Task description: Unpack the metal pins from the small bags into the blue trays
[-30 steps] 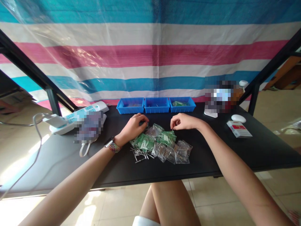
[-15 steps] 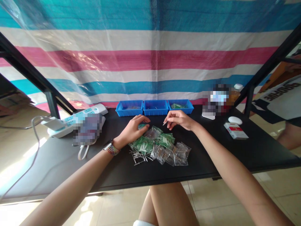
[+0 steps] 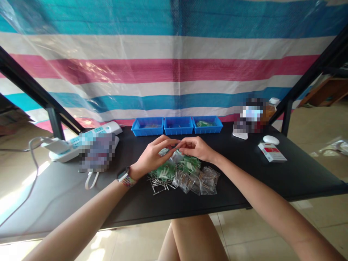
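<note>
My left hand (image 3: 157, 152) and my right hand (image 3: 197, 148) meet at the fingertips over the pile on the table. Both are closed in a pinch, and what lies between the fingers is too small and hidden to make out. Just below the fingertips shows a clear plastic bag (image 3: 178, 156). Green packets (image 3: 191, 164) with pale pieces lie under and in front of my hands. Nearer me are loose thin metal pins (image 3: 160, 185) to the left and clear bags of brownish screw-like pieces (image 3: 208, 181) to the right.
Behind my hands stand a left blue bin (image 3: 148, 131), a middle blue bin (image 3: 178, 130) and a right blue bin (image 3: 208, 129) holding green packets. A power strip (image 3: 89, 138) lies left. At the right are a small red-and-white box (image 3: 272, 152), a white oval case (image 3: 271, 140) and a bottle (image 3: 272, 107).
My right hand has moved left and down, with the thin metal pin it held no longer visible, to meet my left fingertips. The person at the right has gone out of view.
</note>
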A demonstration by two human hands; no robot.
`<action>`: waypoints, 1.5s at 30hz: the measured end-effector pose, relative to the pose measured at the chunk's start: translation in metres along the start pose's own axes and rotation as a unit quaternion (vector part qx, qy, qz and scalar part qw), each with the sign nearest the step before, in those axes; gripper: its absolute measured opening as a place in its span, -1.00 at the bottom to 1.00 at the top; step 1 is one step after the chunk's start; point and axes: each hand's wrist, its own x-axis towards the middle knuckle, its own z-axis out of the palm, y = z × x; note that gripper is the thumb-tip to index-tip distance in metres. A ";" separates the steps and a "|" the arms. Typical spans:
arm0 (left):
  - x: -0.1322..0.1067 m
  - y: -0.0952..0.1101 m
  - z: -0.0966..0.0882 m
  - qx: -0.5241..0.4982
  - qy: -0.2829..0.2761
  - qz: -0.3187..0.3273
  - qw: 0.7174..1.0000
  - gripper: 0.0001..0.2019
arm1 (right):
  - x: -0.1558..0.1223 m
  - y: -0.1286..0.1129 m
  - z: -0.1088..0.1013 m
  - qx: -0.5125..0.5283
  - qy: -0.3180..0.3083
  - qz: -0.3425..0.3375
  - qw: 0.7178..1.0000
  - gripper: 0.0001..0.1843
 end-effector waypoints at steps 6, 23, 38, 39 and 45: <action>0.001 0.000 -0.003 0.005 0.004 -0.012 1.000 -0.88 | 0.001 0.006 0.006 0.012 0.022 0.008 1.000 -0.52; 0.000 -0.003 -0.002 0.013 -0.036 -0.021 0.999 -0.87 | 0.001 0.005 0.008 0.035 0.051 0.029 0.998 -0.46; 0.001 -0.004 -0.004 0.025 -0.029 -0.070 0.997 -0.78 | 0.000 0.009 0.005 0.012 0.098 -0.012 0.995 -0.59; 0.001 -0.005 -0.004 0.023 -0.030 -0.072 0.997 -0.77 | 0.000 0.010 0.005 0.010 0.100 -0.015 0.995 -0.59; 0.001 -0.003 -0.005 0.014 -0.032 -0.075 0.997 -0.85 | 0.001 0.015 0.004 -0.030 0.120 -0.016 0.992 -0.52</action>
